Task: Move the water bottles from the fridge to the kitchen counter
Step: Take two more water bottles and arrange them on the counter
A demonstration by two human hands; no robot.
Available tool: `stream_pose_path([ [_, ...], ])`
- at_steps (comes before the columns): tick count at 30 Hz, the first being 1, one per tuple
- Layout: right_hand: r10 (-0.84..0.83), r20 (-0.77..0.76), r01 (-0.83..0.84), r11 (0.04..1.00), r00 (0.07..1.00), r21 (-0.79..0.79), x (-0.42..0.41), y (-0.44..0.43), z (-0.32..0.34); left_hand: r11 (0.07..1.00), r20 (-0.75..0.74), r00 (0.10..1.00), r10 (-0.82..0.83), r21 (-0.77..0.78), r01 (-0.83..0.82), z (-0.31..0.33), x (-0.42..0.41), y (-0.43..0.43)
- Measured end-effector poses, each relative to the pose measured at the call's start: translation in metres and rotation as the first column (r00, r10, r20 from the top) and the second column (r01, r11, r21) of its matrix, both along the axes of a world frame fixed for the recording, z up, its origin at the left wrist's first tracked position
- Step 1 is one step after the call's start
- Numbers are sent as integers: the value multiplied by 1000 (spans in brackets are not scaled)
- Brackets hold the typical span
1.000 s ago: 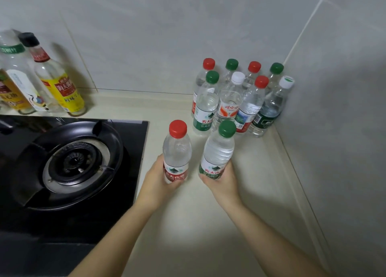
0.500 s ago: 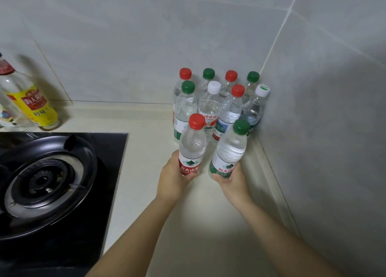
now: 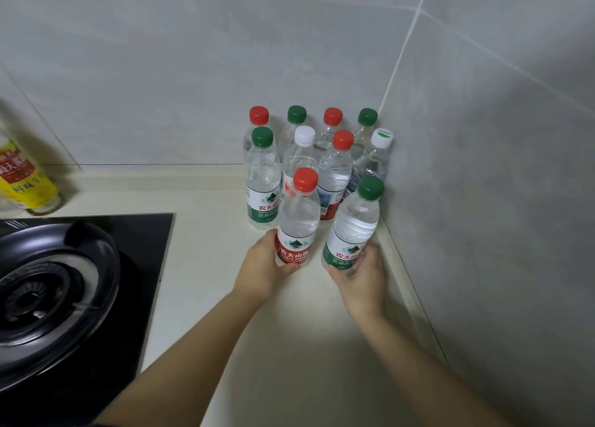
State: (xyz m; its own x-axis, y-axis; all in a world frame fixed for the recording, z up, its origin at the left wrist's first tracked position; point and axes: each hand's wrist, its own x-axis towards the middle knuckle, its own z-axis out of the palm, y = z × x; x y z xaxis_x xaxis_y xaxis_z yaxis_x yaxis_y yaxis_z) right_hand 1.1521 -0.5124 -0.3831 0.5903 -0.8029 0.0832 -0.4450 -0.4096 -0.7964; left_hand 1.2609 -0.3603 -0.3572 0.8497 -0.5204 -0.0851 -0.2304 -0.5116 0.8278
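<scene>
Both hands grip low on the labels. From the head camera I see the left hand (image 3: 262, 270) wrapped round a clear plastic water bottle with a red cap (image 3: 297, 223), and the right hand (image 3: 362, 277) round its green-capped twin (image 3: 354, 230). Both bottles are upright over the pale kitchen counter (image 3: 289, 346), just in front of eight capped bottles (image 3: 335, 165) packed into the tiled corner (image 3: 384, 98), apparently to start a third row. Whether their bases touch down I cannot tell.

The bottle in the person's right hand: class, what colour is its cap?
Its cap is green; the head view, the only one, shows it best.
</scene>
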Motion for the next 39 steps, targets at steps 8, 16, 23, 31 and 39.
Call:
stream_pose_path([
  [8, -75, -25, 73, 995, 997, -68, 11, -9, -4, 1000, 64, 998, 5, -31, -3, -6, 3, -36],
  [16, -98, -45, 97, 995, 994, -20, 14, -21, -1, 999, 103, 994, 45, -11, -44, -11, 2, -64],
  [23, -108, -68, 104, 993, 992, -56, 17, -28, -2, 998, 104, 993, 62, 26, -65, -13, 5, -75],
  [31, -138, -187, 140, 990, 973, -6, 23, -41, 3, 997, 101, 994, 50, 47, -55, -16, 2, -90],
  [39, -92, -140, 99, 994, 986, 49, 17, -42, 14, 996, 44, 999, 8, 87, -11, -6, 2, -84],
])
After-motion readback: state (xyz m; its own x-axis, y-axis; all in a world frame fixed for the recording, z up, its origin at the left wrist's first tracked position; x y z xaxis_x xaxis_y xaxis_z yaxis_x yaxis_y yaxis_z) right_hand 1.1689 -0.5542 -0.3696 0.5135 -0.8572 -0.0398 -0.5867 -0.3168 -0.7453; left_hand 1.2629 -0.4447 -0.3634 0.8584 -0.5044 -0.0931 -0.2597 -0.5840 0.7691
